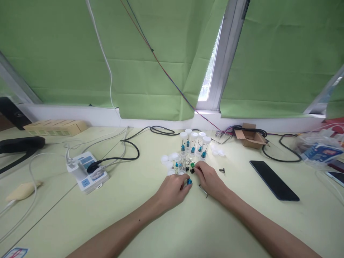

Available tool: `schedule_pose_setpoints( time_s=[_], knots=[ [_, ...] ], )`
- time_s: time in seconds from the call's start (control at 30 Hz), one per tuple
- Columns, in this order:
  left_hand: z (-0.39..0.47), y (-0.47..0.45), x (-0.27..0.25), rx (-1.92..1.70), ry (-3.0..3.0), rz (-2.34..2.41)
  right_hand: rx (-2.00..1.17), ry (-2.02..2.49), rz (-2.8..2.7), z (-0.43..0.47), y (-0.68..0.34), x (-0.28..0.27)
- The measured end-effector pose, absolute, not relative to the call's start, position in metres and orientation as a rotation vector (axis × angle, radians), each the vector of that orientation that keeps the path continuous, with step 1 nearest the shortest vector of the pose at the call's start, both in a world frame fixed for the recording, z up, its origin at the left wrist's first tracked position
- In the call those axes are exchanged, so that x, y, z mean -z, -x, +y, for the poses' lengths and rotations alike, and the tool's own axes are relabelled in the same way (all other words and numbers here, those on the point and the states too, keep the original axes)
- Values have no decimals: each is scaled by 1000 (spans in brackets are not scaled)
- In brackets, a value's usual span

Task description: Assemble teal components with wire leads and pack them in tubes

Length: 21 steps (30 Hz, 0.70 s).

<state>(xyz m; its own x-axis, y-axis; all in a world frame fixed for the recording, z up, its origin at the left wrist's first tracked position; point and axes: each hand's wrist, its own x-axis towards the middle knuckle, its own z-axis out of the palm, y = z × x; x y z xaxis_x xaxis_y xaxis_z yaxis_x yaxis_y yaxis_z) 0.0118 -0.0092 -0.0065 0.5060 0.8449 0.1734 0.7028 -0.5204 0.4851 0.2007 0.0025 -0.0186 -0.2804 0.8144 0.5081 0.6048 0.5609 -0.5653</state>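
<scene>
Forearms: both bare, nearest the camera, reaching in from the lower edge toward the middle of the table;
Left hand: back upward, thumb and forefinger pinched on a small blue piece; 
Blue piece: at the left fingertips, just in front of the cluster of small parts;
Right hand: fingers bent downward beside small green and black bits; whether its fingertips grip anything I cannot tell;
Hex key: thin, bent, lying just beside the right hand, on the side toward the left hand;
Capped tubes: five, clear, upright with white tops, grouped beyond the hands; blue parts show inside;
Loose caps: white and round, scattered beyond the left hand; a few more lie to the right of the tubes;
Black piece: small, T-shaped, on the table to the right of the right hand;
Phone: dark, face bare, farther right;
Carton: small, brown, flaps open, near the wall, black cable beside it;
Power strip: white and blue, well to the left, plugs seated in it;
Blinds: green, hanging across the window behind the table
</scene>
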Motion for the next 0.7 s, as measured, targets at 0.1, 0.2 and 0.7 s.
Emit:
schedule_pose_setpoints(
  time_s=[0.1,0.2,0.7],
  knots=[
    [-9,-12,7,-563,-2401,1288,-439,1152,-1866,1,-199,14],
    [-9,-12,8,-562,-2397,1291,-595,1144,-1726,-2,-198,10],
    [-9,-11,8,-541,-2428,1275,-808,997,-1581,0,-196,19]
  ],
)
